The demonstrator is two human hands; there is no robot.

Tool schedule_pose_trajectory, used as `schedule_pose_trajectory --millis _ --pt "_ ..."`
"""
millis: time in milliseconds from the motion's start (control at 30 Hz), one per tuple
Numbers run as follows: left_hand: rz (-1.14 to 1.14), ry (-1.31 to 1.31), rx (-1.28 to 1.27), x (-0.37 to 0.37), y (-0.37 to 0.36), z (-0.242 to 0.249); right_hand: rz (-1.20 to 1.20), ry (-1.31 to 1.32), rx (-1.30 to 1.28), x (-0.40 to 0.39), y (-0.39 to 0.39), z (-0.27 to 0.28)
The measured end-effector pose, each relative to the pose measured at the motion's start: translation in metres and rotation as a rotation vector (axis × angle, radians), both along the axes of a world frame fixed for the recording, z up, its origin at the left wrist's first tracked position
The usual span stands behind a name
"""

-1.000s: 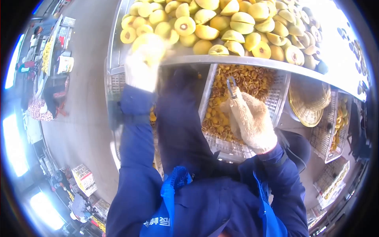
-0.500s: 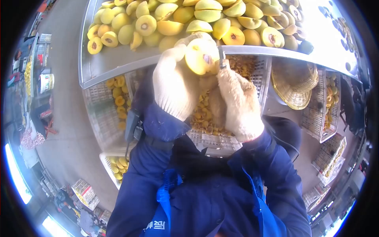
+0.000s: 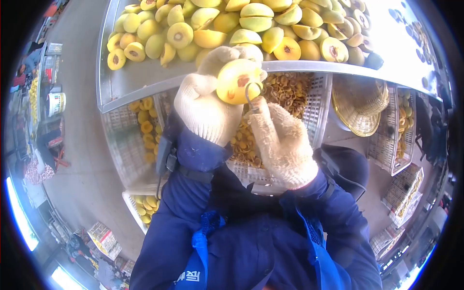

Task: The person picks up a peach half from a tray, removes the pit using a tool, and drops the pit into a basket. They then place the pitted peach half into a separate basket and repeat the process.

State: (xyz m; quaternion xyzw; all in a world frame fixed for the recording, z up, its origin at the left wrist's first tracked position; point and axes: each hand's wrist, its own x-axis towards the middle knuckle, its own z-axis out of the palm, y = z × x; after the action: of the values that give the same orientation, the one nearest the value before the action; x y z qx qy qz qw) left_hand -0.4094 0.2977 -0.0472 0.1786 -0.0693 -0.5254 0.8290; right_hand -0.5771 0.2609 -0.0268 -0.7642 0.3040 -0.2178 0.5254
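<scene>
My left hand (image 3: 210, 99), in a pale knitted glove, is wrapped round a halved yellow fruit (image 3: 233, 79) with its cut face up. My right hand (image 3: 282, 140), in a fuzzy worn glove, is closed on a small tool with a thin metal loop (image 3: 252, 91). The loop lies against the lower right part of the cut face, near the reddish centre. Both hands are just in front of the metal tray's edge (image 3: 164, 87). Halved and closed fruits (image 3: 208, 36) are piled on the tray.
Below my hands stands a crate (image 3: 316, 108) with small brownish-yellow pieces. Another crate (image 3: 121, 140) with fruit is at the left. A woven basket (image 3: 360, 108) and a white crate (image 3: 386, 145) stand at the right. A white bucket (image 3: 57, 103) is far left.
The fruit half and my left hand have moved slightly left and down. My right hand has shifted left and down, and the tool's loop is now over the cut face.
</scene>
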Motion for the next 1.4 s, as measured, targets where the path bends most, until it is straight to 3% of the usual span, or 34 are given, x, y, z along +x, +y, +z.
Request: schedule_pose_trajectory --millis 167,367,533,700,933,1033,1133,1200,1267,1367,1400 --pt "0.05 0.01 0.059 -0.009 -0.001 -0.012 0.149 0.094 -0.597 -0.003 -0.004 -0.007" --pt "0.031 -0.013 0.154 -0.018 -0.002 0.0 0.075 0.081 -0.652 0.001 0.006 -0.022" --pt "0.06 -0.055 0.247 -0.023 -0.002 -0.002 0.075 0.079 -0.477 0.004 0.009 -0.015" --pt "0.062 -0.155 0.276 -0.023 -0.003 -0.007 0.131 0.066 -0.533 0.002 0.002 -0.02" --pt "0.116 -0.285 0.35 -0.022 -0.002 -0.014 0.197 0.125 -0.106 0.001 -0.001 -0.01" --pt "0.134 -0.422 0.387 -0.02 0.0 -0.019 0.182 0.113 0.027 0.0 -0.002 -0.011" --pt "0.134 -0.802 0.515 -0.03 0.002 0.002 0.167 0.107 0.134 0.0 -0.001 -0.014" --pt "0.098 -0.824 0.528 -0.033 0.004 0.004 0.165 0.107 0.205 -0.002 -0.001 -0.019" --pt "0.055 -0.563 0.437 -0.021 0.007 -0.013 0.16 0.093 0.285 0.0 -0.002 -0.019" --pt "0.075 -0.407 0.283 -0.016 0.006 -0.03 0.137 0.061 0.411 0.002 -0.004 -0.013" --pt "0.143 -0.655 0.37 -0.015 0.008 -0.033 0.112 0.073 0.465 0.004 -0.006 -0.008"
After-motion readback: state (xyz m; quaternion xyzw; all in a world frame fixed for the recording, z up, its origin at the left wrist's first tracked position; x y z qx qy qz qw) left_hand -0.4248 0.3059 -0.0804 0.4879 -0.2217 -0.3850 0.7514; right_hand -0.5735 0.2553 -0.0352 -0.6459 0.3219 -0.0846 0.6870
